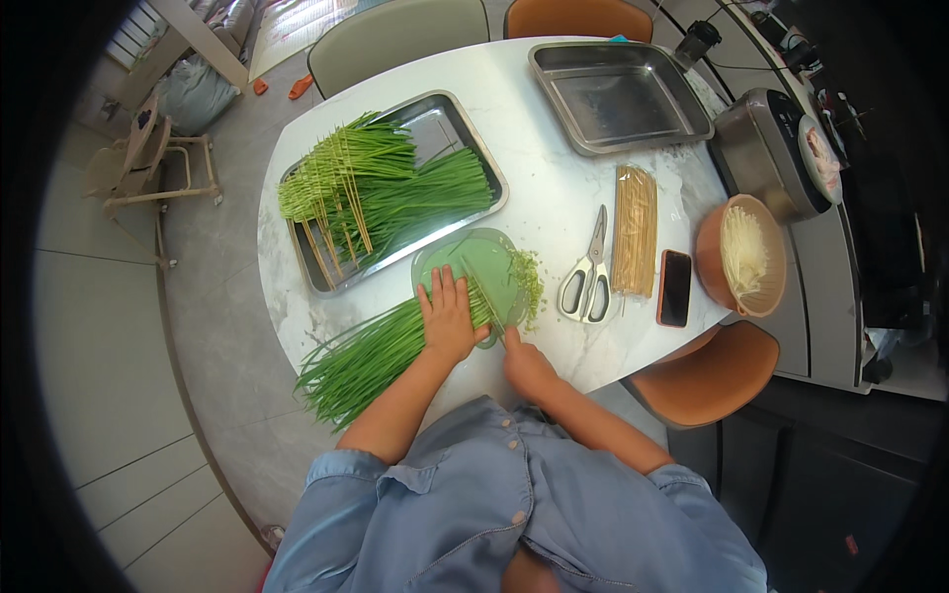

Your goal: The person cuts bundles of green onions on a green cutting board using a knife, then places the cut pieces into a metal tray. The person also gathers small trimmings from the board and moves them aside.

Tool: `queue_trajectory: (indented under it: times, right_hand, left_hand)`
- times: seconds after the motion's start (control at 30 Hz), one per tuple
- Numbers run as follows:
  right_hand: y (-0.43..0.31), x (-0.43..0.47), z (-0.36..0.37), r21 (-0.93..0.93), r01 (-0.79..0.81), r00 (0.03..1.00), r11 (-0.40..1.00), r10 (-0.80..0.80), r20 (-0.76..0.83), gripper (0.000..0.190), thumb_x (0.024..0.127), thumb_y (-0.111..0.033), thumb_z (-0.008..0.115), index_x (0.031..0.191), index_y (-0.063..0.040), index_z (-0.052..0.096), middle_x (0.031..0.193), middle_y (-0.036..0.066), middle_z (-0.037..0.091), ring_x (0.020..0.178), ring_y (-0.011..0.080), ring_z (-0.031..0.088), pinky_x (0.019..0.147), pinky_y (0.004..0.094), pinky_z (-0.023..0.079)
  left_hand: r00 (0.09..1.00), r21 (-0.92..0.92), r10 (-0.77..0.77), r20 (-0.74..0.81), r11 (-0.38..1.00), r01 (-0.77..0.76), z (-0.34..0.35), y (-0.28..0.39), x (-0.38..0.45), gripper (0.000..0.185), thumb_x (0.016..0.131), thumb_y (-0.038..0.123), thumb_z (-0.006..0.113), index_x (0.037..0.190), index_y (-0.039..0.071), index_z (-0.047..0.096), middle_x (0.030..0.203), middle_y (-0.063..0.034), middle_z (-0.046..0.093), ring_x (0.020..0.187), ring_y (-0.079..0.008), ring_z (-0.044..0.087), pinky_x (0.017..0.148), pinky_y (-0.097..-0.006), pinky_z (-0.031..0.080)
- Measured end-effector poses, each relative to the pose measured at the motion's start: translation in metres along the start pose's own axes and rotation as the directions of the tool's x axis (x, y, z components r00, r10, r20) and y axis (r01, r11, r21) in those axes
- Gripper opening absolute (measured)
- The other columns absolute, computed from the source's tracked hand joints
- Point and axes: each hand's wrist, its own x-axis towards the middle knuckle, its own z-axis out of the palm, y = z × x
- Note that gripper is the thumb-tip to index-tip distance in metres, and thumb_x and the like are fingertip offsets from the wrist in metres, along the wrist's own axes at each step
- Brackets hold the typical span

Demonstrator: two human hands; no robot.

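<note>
A thick bunch of garlic chives (371, 363) lies across a green cutting board (474, 248), its leafy ends reaching past the table's near left edge. My left hand (448, 315) rests flat on the bunch, fingers spread, pressing it to the board. In my right hand (528, 365) is the handle of a kitchen knife (483, 296). The blade stands across the pale stem ends, just right of my left hand. Short chopped stem pieces (526, 282) are scattered at the board's right side and onto the table.
Beyond the board, a metal tray (485, 174) holds chives, some on bamboo skewers (359, 215). To the right lie kitchen scissors (589, 274), packed skewers (635, 230) and a phone (674, 287). A brown basket (715, 256) holds enoki mushrooms (744, 248). Another metal tray (623, 100) sits at the back.
</note>
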Motion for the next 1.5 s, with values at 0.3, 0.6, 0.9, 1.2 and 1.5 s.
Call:
queue_trajectory:
  times: [0.3,0.6,0.9,1.2,1.5]
  right_hand:
    - [0.006,0.013,0.005,0.011,0.055,0.998,0.998,-0.055,-0.019,0.026,0.083,-0.007,0.035,0.108,0.003,0.034,0.08,0.033,0.057,0.076,0.0463,0.057,0.068,0.0529,0.043]
    - [0.013,0.008,0.011,-0.024,0.069,0.997,0.997,-0.07,-0.031,0.023,0.086,-0.009,0.034,0.106,0.002,0.035,0.08,0.033,0.057,0.075,0.0462,0.057,0.066,0.0537,0.043]
    - [0.012,-0.003,0.003,-0.063,0.05,0.999,0.997,-0.051,-0.019,0.023,0.084,-0.007,0.034,0.104,0.003,0.036,0.078,0.032,0.057,0.074,0.0466,0.057,0.067,0.0524,0.043]
    - [0.021,-0.004,-0.01,-0.031,0.021,1.0,0.999,-0.022,-0.003,0.028,0.086,-0.009,0.03,0.111,0.004,0.036,0.085,0.034,0.057,0.081,0.0459,0.057,0.073,0.0512,0.044]
    - [0.039,-0.023,-0.024,-0.069,0.042,0.986,0.997,-0.053,-0.156,0.036,0.085,-0.014,0.042,0.117,0.001,0.036,0.089,0.03,0.058,0.08,0.0439,0.057,0.068,0.0506,0.044]
  left_hand:
    - [0.999,0.002,-0.011,0.032,1.0,0.011,0.0,0.001,0.0,0.095,0.064,0.046,0.069,0.132,-0.004,0.026,0.143,-0.0239,0.016,0.134,-0.039,0.008,0.106,-0.0571,0.004]
    - [0.999,0.041,-0.032,0.012,0.999,0.032,0.003,0.002,-0.001,0.095,0.065,0.047,0.069,0.132,-0.003,0.026,0.143,-0.0237,0.016,0.134,-0.0392,0.008,0.106,-0.0561,0.004]
    - [0.999,0.006,-0.052,-0.006,0.999,0.052,0.002,0.0,0.001,0.094,0.066,0.047,0.068,0.133,-0.004,0.025,0.143,-0.0244,0.015,0.134,-0.0401,0.009,0.106,-0.0567,0.005]
    - [0.998,0.038,-0.051,-0.029,0.998,0.052,-0.001,0.0,-0.001,0.095,0.065,0.051,0.066,0.133,-0.003,0.028,0.143,-0.023,0.015,0.135,-0.0397,0.005,0.102,-0.0638,0.0]
    - [0.996,-0.042,-0.055,-0.069,0.998,0.053,-0.033,0.011,-0.011,0.094,0.065,0.051,0.065,0.138,0.005,0.026,0.145,-0.0183,0.015,0.135,-0.0419,0.002,0.097,-0.0702,-0.001]
